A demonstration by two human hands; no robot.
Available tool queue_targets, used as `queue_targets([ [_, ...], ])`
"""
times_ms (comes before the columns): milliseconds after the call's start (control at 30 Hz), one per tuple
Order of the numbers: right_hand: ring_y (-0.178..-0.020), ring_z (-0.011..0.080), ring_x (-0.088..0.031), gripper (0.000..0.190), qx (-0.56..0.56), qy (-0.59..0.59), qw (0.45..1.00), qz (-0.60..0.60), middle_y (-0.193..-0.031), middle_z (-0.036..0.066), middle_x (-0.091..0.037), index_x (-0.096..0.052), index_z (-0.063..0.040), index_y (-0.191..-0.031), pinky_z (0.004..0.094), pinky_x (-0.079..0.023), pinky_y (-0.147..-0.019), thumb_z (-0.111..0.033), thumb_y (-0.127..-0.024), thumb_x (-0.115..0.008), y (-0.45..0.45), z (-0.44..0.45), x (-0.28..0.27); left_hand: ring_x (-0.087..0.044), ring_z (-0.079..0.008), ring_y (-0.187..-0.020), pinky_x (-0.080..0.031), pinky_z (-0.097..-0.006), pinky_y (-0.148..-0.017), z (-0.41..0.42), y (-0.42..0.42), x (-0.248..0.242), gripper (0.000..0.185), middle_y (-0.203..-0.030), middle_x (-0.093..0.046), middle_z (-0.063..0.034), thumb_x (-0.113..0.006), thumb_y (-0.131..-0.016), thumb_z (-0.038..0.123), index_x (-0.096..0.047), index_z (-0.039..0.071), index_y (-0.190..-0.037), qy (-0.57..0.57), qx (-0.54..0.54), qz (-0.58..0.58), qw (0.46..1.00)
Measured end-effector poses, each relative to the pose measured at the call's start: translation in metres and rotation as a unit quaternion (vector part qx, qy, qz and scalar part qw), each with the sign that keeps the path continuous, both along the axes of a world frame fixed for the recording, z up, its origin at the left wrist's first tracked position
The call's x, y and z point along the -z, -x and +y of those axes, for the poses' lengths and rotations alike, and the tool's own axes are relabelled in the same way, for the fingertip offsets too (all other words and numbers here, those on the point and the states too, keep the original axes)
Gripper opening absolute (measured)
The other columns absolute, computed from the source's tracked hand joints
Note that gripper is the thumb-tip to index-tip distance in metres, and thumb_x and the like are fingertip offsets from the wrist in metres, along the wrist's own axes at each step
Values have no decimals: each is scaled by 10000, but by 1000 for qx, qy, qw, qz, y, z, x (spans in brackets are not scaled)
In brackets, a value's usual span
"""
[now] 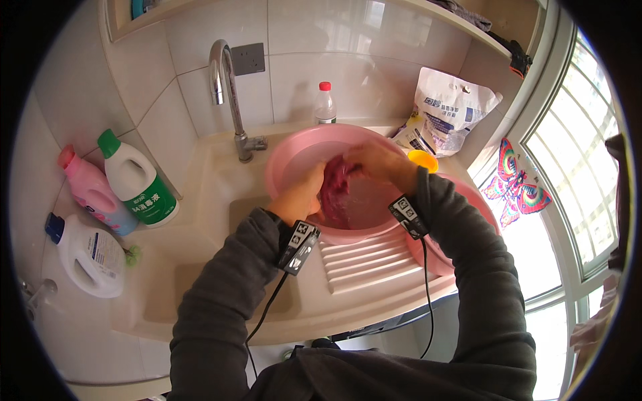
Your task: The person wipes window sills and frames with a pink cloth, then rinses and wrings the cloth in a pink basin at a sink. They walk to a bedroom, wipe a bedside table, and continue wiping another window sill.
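Observation:
A pink plastic basin (333, 133) with water in it stands on the laundry sink, partly over its ribbed washboard (371, 263). A wet dark red cloth (335, 193) is bunched between my two hands inside the basin. My left hand (306, 195) grips the cloth's left side, its fingertips partly hidden. My right hand (372, 159) holds the upper right part of the cloth, with bent fingers blurred. The lower end of the cloth hangs into the water. Each of my wrists bears a small black device with a cable.
A second pink basin (484, 200) stands at right under my forearm. Behind are a chrome faucet (233, 100), a red-capped bottle (325, 105), a white detergent bag (446, 113) and a yellow cup (423, 160). Several detergent and disinfectant bottles, one green-capped (138, 180), stand at left. A shelf (466, 27) overhangs.

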State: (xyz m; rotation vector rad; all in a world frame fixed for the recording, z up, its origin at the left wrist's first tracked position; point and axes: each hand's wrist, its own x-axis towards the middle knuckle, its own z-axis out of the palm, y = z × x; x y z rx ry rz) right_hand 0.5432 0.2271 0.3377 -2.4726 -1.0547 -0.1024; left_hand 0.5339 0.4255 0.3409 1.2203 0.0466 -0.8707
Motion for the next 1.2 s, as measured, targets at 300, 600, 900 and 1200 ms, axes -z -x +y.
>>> queue_targets([
  [300, -825, 246, -561, 218, 218, -275, 924, 148, -840, 134, -549, -541, -32, -943, 324, -463, -720, -226, -846, -569, 24, 75, -13, -526, -295, -968, -433, -489, -826, -16, -82, 68, 322, -1036, -524, -172, -373, -883, 216, -464, 5, -1109, 420, 179, -45, 889],
  [600, -817, 354, -571, 205, 239, -36, 969, 45, -821, 187, -581, -513, -28, -967, 405, -454, -695, -182, -832, -528, -33, 6, 32, -508, -270, -1022, -404, -411, -894, -8, -36, 40, 305, -1111, -504, -171, -394, -879, 177, -458, -10, -1112, 150, -71, -27, 986],
  [900, -842, 268, -587, 266, 47, 396, 872, 284, -887, 151, -589, -551, -3, -999, 365, -468, -701, -93, -750, -565, -25, 7, 82, -336, -243, -1238, -234, -394, -1014, -2, -45, 32, 545, -1348, -365, -97, -489, -879, 381, -317, 126, -1329, -48, -55, -46, 996],
  [1200, -851, 243, -576, 202, 138, -474, 776, 393, -953, 160, -540, -519, 44, -984, 367, -516, -712, -74, -821, -523, 0, 26, -35, -448, -287, -1121, -344, -524, -923, -10, -70, 64, 468, -1175, -503, -100, -402, -887, 459, -454, 115, -1199, 38, -31, -39, 998],
])
